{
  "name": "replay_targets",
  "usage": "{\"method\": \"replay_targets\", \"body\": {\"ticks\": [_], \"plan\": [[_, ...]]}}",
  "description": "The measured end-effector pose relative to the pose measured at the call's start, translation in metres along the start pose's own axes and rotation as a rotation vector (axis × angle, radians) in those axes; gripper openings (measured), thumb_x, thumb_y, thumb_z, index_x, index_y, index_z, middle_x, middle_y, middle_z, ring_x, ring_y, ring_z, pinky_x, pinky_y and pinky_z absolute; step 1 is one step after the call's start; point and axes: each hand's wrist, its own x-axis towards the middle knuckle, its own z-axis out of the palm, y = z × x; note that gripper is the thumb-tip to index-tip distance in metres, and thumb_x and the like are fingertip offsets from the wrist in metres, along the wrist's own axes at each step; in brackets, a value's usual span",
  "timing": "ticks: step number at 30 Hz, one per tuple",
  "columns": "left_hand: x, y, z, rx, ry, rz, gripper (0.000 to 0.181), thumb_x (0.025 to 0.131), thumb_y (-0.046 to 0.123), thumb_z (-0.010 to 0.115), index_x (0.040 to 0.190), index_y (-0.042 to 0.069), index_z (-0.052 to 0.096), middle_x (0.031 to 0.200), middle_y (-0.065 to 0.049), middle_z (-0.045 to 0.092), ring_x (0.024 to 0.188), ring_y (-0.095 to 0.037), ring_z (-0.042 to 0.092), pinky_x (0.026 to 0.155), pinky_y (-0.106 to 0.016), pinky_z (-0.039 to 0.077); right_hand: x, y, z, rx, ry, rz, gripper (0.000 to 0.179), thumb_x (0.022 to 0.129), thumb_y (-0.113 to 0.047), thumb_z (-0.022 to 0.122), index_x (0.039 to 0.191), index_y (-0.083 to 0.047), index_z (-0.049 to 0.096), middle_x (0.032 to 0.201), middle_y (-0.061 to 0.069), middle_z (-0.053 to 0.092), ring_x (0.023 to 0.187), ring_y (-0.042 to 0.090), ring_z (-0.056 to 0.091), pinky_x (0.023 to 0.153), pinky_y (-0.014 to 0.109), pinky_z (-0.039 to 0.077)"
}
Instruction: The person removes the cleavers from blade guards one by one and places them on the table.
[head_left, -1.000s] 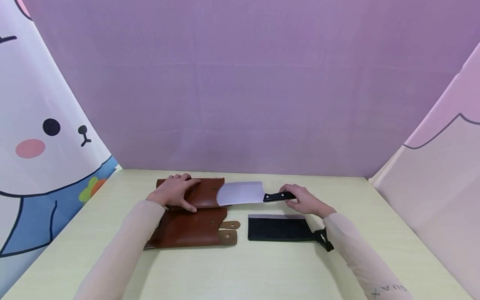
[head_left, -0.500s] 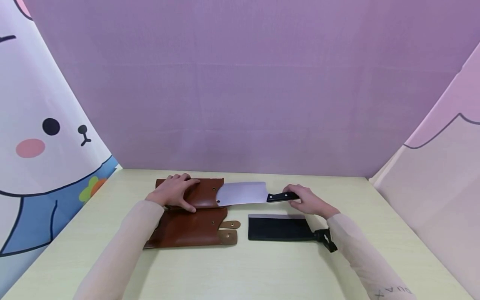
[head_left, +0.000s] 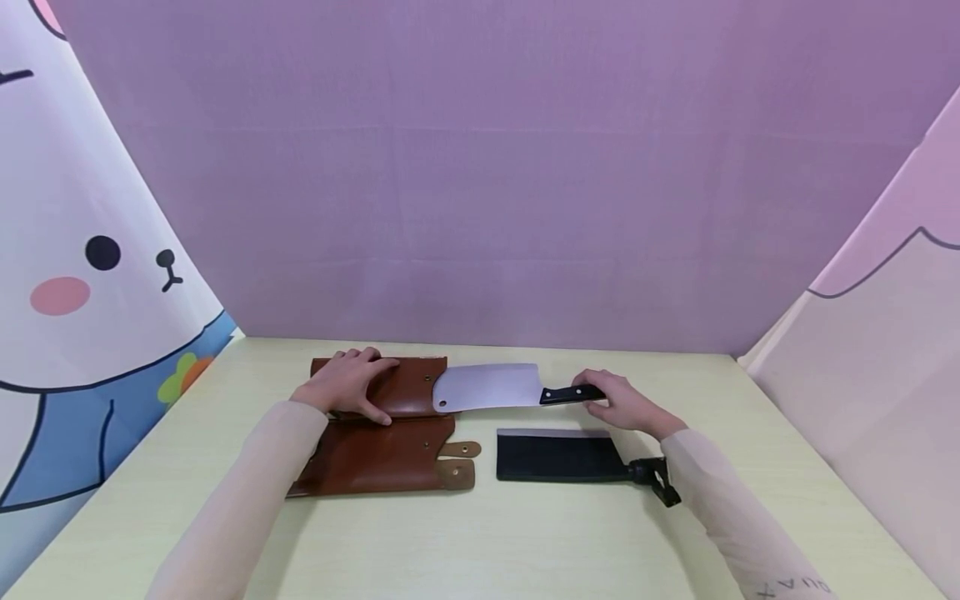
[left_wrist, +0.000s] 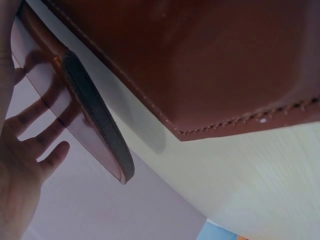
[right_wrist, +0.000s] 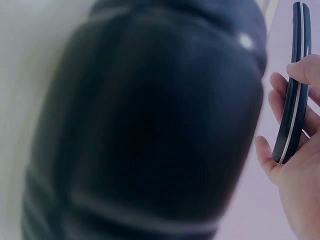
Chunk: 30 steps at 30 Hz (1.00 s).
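In the head view my left hand (head_left: 347,383) rests across the far brown leather sheath (head_left: 405,392), fingers towards its far edge and thumb at its near edge. The left wrist view shows those fingers fairly straight against the sheath's glossy side. My right hand (head_left: 618,402) grips the black riveted handle (head_left: 573,393) of a cleaver, its thumb and fingers round it in the right wrist view. The cleaver's silver blade (head_left: 491,387) extends from the sheath's mouth, a small hole showing near its front corner; the blade's end is hidden in the sheath.
A second brown sheath (head_left: 382,458) with two snap straps lies nearer. Right of it lies a black cleaver (head_left: 558,457) with a silver edge, its handle beside my right sleeve. A blurred dark rounded thing (right_wrist: 155,120) fills much of the right wrist view.
My right hand has drawn the cleaver a little to the right, so more of its blade and the hole now show. The left hand and the sheath stay almost in place.
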Motion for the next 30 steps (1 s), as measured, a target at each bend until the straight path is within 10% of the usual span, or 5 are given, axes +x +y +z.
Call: {"method": "replay_targets", "body": {"ticks": [30], "plan": [[-0.003,-0.004,-0.001,0.022,0.006,0.006,0.099,0.056,0.068,0.071,0.136,0.017,0.044,0.126,-0.015,0.047,0.109,-0.037,0.049,0.093,-0.056,0.035,-0.016,0.003,-0.010,0.009,0.029,0.029,0.027,0.080,-0.001,0.059,0.107,-0.003,0.057,0.099,0.009,0.062,0.087,0.023,0.054,0.078,0.041,0.042]]}}
